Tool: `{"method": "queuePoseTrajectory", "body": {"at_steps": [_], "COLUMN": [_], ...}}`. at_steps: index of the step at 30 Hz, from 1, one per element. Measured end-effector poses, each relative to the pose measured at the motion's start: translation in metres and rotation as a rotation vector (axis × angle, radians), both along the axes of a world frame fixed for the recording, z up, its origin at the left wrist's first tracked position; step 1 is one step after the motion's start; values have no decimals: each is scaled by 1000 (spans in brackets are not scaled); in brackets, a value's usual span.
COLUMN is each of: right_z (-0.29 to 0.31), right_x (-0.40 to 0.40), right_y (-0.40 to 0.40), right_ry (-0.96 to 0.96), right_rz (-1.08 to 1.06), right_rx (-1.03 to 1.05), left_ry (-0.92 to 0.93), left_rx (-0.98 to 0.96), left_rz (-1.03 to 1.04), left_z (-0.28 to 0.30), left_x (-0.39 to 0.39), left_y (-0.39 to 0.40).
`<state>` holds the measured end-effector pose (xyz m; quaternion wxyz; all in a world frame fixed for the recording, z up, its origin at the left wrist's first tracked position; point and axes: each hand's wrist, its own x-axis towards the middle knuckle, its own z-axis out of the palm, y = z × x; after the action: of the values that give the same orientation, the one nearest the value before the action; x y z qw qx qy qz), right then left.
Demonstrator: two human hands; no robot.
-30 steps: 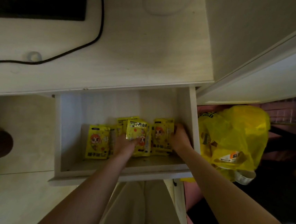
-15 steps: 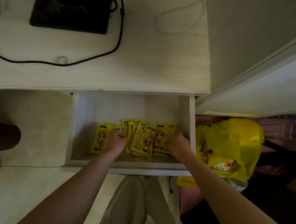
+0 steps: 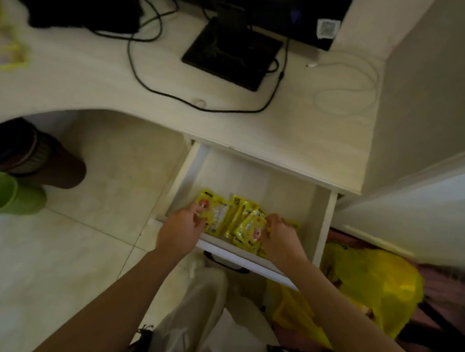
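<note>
An open white drawer (image 3: 320,229) under the desk holds several yellow snack packets (image 3: 219,214) in a loose row near its front. My left hand (image 3: 181,227) reaches into the drawer's left side and grips the leftmost packet with curled fingers. Over on the right side, my right hand (image 3: 279,237) holds a tilted packet (image 3: 250,230) from the middle of the row. More packets lie partly hidden under both hands.
The pale desk top (image 3: 120,85) carries a black monitor base (image 3: 231,53), black cables and a white cable (image 3: 346,99). A green cup (image 3: 5,196) and a dark bin (image 3: 29,153) stand on the tiled floor to the left. A yellow plastic bag (image 3: 371,285) sits right of the drawer.
The camera has tilted up and turned, showing more of the desk. My left hand moved left onto the leftmost packet; my right hand shifted from the right packet toward the middle ones.
</note>
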<state>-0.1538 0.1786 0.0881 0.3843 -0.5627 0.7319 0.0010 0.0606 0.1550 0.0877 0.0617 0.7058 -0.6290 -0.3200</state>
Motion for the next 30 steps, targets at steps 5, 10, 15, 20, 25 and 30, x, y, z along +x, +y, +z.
{"method": "queuePoseTrajectory", "body": {"at_steps": [5,10,15,20,25,30], "right_z": [17,27,32,33,38,46], "right_x": [51,112,181,257,335,404], "right_y": [-7,-12,-11,-12,-15,-24], "right_ry": [113,73,58,55,41,6], "right_rz": [294,485,633,755,815,833], "right_rx": [-69,-118,-168,-181,-198,-203], "left_ry": [-13,-74,-89,-118,-166,-205], "left_rx": [-108,-110,-82,-60,-67,-94], "left_rz": [99,246,380,475,542,568], "left_z": [15,22,25,26,31,37], "left_x": [46,92,147,215,289,356], "left_y": [33,64,93,117,130,127]}}
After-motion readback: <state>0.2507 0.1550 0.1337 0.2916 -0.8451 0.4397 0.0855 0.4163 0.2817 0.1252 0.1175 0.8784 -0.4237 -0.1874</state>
